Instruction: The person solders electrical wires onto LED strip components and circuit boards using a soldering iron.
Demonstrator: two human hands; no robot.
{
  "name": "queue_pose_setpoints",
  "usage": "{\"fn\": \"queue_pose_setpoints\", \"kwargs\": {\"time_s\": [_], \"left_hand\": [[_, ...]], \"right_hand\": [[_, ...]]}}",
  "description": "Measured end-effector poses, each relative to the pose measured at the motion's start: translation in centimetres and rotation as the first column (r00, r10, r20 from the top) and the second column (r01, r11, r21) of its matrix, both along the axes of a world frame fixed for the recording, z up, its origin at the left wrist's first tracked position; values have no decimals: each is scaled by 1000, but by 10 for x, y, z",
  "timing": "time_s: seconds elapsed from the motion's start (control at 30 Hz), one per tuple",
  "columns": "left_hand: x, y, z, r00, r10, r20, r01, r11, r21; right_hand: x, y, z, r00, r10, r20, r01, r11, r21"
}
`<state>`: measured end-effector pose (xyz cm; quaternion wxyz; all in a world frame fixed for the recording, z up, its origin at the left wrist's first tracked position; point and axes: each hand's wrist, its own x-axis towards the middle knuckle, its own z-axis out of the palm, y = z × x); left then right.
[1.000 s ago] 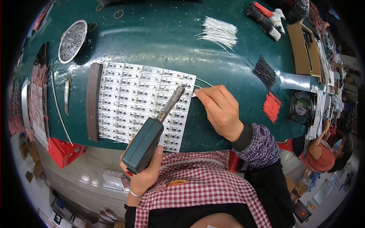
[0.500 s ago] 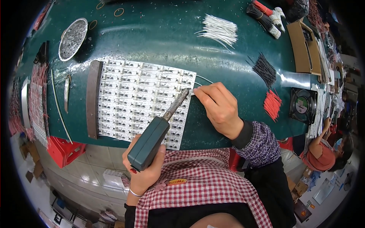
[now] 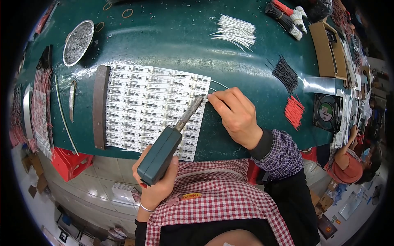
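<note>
My left hand (image 3: 163, 189) is wrapped round the dark green body of a soldering gun (image 3: 160, 156). The gun's metal tip points up and to the right, onto the right edge of a white panel of small circuit boards (image 3: 137, 110), which carries rows of black parts and short white wires. Close to that tip, my right hand (image 3: 239, 119) pinches the end of a white wire, mostly hidden by the fingers. Just above my right fingertips, another white wire (image 3: 219, 84) sticks out past the panel's edge.
A brown bar (image 3: 99, 107) lies along the panel's left edge. Farther off are a metal bowl (image 3: 79, 43), white wires (image 3: 236, 31), black wires (image 3: 285, 74) and red wires (image 3: 294, 112). A small fan (image 3: 327, 112) and a cardboard box (image 3: 324, 51) stand right. Another person (image 3: 349, 164) sits far right.
Almost nothing differs. The soldering gun and both hands have shifted very slightly, with the tip still at the panel's right edge beside my right fingertips.
</note>
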<state>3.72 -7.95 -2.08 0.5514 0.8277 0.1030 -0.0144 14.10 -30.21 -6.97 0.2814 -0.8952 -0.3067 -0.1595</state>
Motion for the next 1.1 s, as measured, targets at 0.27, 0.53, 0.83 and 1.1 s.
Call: {"fn": "queue_pose_setpoints", "kwargs": {"time_s": [0.27, 0.53, 0.83, 1.1], "left_hand": [[-13, 6, -6, 998, 56, -16, -57, 998, -21], [-5, 2, 1, 999, 15, 47, -15, 1000, -10], [2, -2, 0, 999, -26, 29, 27, 999, -18], [3, -3, -1, 997, -41, 61, 41, 999, -9]], "right_hand": [[-2, 0, -3, 1000, -15, 16, 15, 1000, 4], [-2, -2, -6, 998, 9, 61, -10, 1000, 22], [-4, 1, -2, 1000, -23, 19, 22, 999, 23], [-3, 2, -3, 999, -19, 27, 19, 1000, 0]]}}
